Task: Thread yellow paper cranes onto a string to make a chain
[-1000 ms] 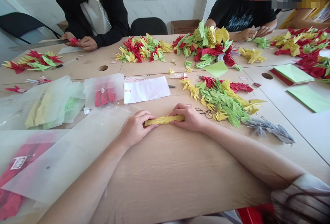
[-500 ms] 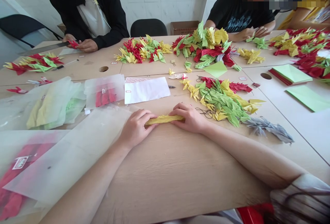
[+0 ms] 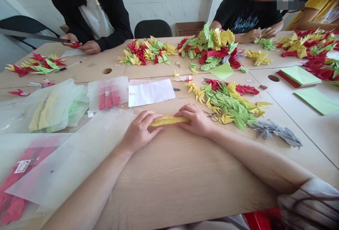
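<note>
A long yellow folded-paper strand point(image 3: 170, 120) lies level between my two hands, just over the table point(image 3: 182, 173). My left hand point(image 3: 140, 129) holds its left end, with the thumb below and the fingers above. At the other end my right hand point(image 3: 194, 120) is closed round the strand, its fingers curled over the top. Beyond my right hand lies a heap of green, yellow and red folded paper point(image 3: 229, 103) with dark thread beside it. A white printed sheet point(image 3: 151, 94) is just beyond my left hand.
Translucent plastic sleeves point(image 3: 76, 152) cover the left side. A grey bundle point(image 3: 278, 133) and green paper sheets point(image 3: 316, 100) are at right. More colourful paper heaps point(image 3: 148, 50) sit farther back. Across the table, one person holds a long dark blade-like tool point(image 3: 31, 35); others sit at right.
My left thumb has moved slightly down from the strand, and more of its left end shows. Across the table, the person's long tool has swung up and left.
</note>
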Demonstrator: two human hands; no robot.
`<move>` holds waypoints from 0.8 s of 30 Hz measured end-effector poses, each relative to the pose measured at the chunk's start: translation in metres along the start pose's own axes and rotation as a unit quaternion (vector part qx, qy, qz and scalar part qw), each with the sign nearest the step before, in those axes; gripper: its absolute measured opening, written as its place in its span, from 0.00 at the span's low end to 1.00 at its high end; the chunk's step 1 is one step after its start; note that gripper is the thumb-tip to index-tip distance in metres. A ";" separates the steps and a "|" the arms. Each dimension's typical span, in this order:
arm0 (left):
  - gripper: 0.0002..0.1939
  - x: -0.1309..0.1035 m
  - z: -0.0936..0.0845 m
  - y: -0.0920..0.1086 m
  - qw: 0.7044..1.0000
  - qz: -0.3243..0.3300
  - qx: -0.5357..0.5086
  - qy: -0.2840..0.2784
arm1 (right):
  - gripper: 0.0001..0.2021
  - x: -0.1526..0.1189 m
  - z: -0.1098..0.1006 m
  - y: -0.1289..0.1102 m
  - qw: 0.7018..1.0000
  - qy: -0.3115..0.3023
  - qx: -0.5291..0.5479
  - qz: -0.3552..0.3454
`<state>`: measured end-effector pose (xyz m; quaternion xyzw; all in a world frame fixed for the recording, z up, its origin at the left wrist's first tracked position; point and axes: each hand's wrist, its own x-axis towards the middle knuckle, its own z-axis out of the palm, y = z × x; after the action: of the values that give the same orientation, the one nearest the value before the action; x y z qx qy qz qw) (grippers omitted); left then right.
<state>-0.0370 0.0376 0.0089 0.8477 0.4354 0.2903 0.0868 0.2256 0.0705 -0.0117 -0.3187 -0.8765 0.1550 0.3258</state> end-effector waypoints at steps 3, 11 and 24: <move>0.25 -0.001 -0.008 -0.008 1.000 -0.012 -0.004 -0.028 | 0.13 0.000 0.000 0.001 1.000 0.001 0.016 0.013; 0.17 -0.006 -0.006 -0.021 0.997 -0.049 -0.054 0.005 | 0.13 0.000 -0.003 0.000 0.996 -0.022 0.065 0.055; 0.14 -0.005 -0.006 -0.023 0.999 -0.018 -0.028 -0.027 | 0.13 -0.001 -0.002 0.002 0.995 -0.062 0.062 0.057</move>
<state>-0.0589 0.0470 0.0022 0.8445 0.4399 0.2777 0.1273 0.2283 0.0719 -0.0121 -0.3366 -0.8641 0.2468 0.2811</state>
